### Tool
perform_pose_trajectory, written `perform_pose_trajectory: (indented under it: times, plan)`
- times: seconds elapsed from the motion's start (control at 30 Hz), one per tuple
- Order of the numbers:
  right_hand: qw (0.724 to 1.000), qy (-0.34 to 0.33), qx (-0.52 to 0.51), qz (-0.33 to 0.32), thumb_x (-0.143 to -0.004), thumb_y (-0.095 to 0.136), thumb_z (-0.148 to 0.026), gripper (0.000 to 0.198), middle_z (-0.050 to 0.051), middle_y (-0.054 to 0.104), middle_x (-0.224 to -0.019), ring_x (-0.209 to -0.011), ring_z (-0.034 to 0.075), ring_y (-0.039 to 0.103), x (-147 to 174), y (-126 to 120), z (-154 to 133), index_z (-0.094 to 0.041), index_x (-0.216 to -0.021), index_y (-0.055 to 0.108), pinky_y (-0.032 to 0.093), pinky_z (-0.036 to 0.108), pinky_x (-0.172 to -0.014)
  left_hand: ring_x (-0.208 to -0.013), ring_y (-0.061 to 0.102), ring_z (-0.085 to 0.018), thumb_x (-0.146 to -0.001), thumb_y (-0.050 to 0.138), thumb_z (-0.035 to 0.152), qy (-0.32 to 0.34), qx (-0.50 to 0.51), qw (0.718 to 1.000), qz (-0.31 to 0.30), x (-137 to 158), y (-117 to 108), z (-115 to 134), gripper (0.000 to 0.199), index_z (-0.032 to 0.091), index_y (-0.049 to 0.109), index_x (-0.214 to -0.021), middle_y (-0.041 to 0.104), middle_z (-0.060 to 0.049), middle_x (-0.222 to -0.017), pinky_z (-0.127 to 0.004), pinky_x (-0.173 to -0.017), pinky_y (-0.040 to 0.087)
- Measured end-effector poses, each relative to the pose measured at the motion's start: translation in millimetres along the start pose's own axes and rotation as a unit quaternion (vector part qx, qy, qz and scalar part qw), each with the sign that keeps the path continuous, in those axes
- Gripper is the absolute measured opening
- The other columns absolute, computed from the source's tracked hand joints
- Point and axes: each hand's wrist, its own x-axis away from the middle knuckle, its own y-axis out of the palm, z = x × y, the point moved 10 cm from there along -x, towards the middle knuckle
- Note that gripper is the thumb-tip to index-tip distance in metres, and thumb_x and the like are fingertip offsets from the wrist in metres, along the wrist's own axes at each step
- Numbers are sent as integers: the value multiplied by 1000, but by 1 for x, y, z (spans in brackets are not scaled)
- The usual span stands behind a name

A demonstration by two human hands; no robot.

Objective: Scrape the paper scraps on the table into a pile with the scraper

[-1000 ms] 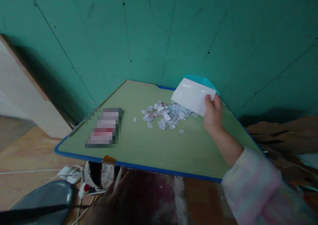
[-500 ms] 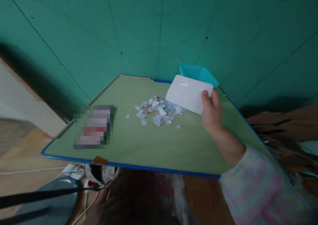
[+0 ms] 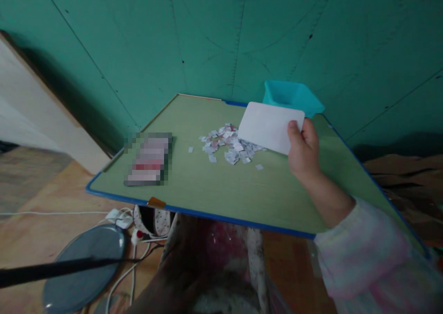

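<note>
Left hand's grip: cannot tell. Pixelated oblong (image 3: 148, 160) on smooth green table (image 3: 221, 194). Loose heap (image 3: 236, 147) of squarish paper bits. Thin, round-cornered white card (image 3: 268, 125) overlaps heap's right side in view. Flared turquoise bin (image 3: 294, 99) behind. Right hand (image 3: 304, 150) pinches card's right end, thumb uppermost.

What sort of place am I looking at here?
Possibly a makeshift workroom: an unfinished-looking, marked green wall, a blue-edged table bearing small paper pieces, and white cables on the floor.

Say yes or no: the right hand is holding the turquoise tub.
No, the right hand holds a white rectangular piece, with the turquoise tub beyond it.
</note>
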Motion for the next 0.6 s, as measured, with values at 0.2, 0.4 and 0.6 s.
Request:
perform_pose_trajectory:
  times: [0.2,0.4,0.6]
  plan:
    - [1000,-3,-9,-13,-82,44,-55,30,2,60,-77,-73,20,56,2,4,-2,-27,-82,55,42,38,-60,-101,58,-29,-72,50,58,-25,121,990,-65,-31,-17,-4,47,33,54,-113,71,2,-89,-63,-106,0]
    - [1000,-8,-10,-16,-80,45,-57,31,0,56,-68,-65,18,53,3,5,-7,-27,-76,53,41,36,-55,-124,37,-36,-79,52,46,-154,1,988,2,-55,-37,-40,47,33,49,-123,52,-5,-132,-63,-106,11]
    - [1000,-4,-6,-25,-79,44,-59,33,1,56,-69,-70,19,54,4,6,-10,-27,-73,50,41,36,-58,-116,43,-46,-73,58,22,-185,-54,981,-35,-55,-22,-58,54,26,48,-126,50,-15,-127,-62,-92,39]
